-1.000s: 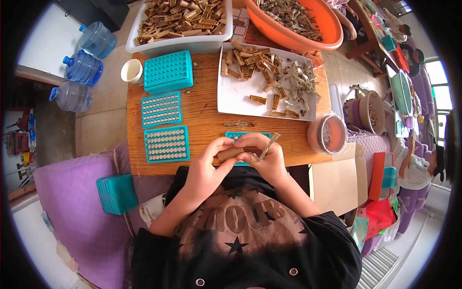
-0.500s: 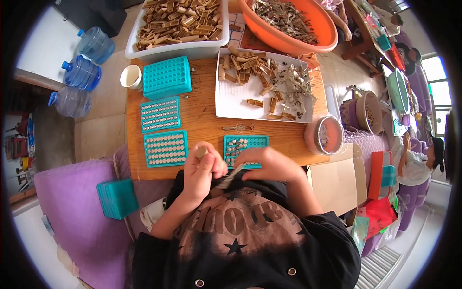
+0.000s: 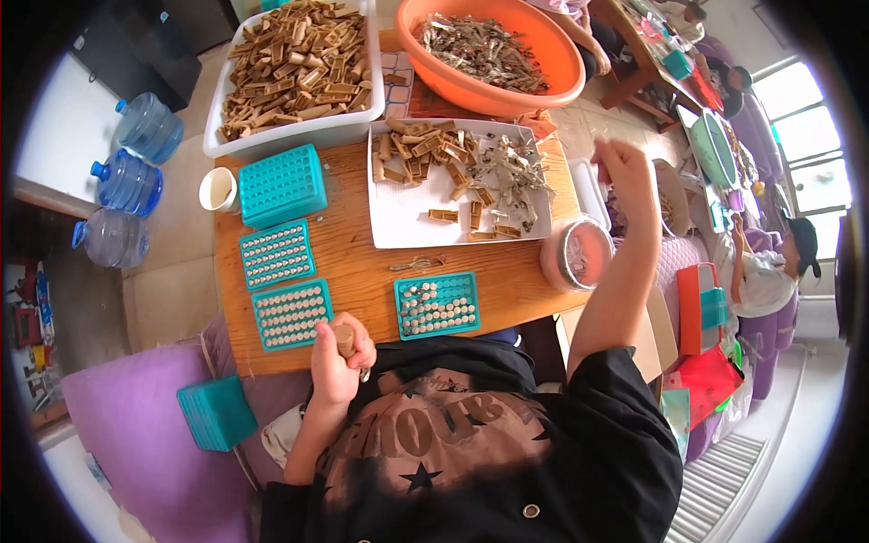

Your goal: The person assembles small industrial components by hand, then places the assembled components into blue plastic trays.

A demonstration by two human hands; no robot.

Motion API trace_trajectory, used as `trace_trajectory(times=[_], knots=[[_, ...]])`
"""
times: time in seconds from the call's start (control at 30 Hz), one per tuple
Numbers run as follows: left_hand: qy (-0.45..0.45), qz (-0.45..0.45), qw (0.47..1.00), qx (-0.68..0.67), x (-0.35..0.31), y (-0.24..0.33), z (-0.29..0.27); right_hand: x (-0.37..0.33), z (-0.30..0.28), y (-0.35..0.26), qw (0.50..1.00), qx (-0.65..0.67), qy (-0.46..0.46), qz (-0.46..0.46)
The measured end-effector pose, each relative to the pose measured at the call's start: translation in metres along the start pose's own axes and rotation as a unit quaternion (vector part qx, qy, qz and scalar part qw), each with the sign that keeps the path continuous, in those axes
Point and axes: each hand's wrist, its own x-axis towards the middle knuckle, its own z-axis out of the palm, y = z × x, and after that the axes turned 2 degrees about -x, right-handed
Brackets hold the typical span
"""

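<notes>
My left hand [image 3: 339,362] is closed around a tan cylindrical piece [image 3: 345,341] at the table's near edge, its round end pointing up. A little metal shows below the fingers. Raised far to the right, my right hand [image 3: 625,167] hangs above the baskets with its fingers curled; what they hold, if anything, is hidden. Nearest the left hand lies a teal tray [image 3: 294,313] filled with small round pieces. Another teal tray [image 3: 436,305], partly filled with silvery round pieces, sits in front of my body. A thin wire part [image 3: 416,263] lies just beyond it.
A white shallow box [image 3: 398,217] holds tan half-shells and silvery wire parts. Behind stand a white bin [image 3: 272,136] of tan shells and an orange basin [image 3: 543,104]. At left are stacked teal trays [image 3: 281,185] and a cup [image 3: 218,190]; at right, a pink-rimmed tub [image 3: 577,256].
My right hand has swung from the near tray up and out to the far right. The left hand, still around the tan piece, has moved left and down. The view has shifted.
</notes>
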Motion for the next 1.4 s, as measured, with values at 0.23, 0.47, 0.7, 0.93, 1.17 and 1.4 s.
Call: trace_trajectory(times=[0.23,0.47,0.7,0.93,1.17,1.4], knots=[[-0.002,-0.046,0.999,-0.007,0.014,0.001,-0.009,-0.065,-0.021,0.088,0.958,-0.201,-0.197,0.054],[-0.033,-0.087,0.996,0.007,0.022,-0.005,0.009,-0.073,0.042,0.107,0.95,-0.274,-0.144,0.032],[0.005,-0.104,0.995,0.0,0.01,-0.005,-0.004,-0.077,0.03,0.102,0.963,-0.212,-0.162,0.033],[0.007,-0.121,0.992,-0.019,0.014,-0.011,-0.003,-0.09,0.014,0.091,0.987,-0.089,-0.1,0.083],[-0.011,-0.129,0.991,-0.018,0.02,-0.013,0.002,-0.098,0.005,0.078,0.99,-0.086,-0.07,0.09],[-0.093,-0.176,0.978,-0.061,0.026,-0.011,0.029,-0.116,0.053,0.034,0.949,0.31,-0.036,-0.047]])
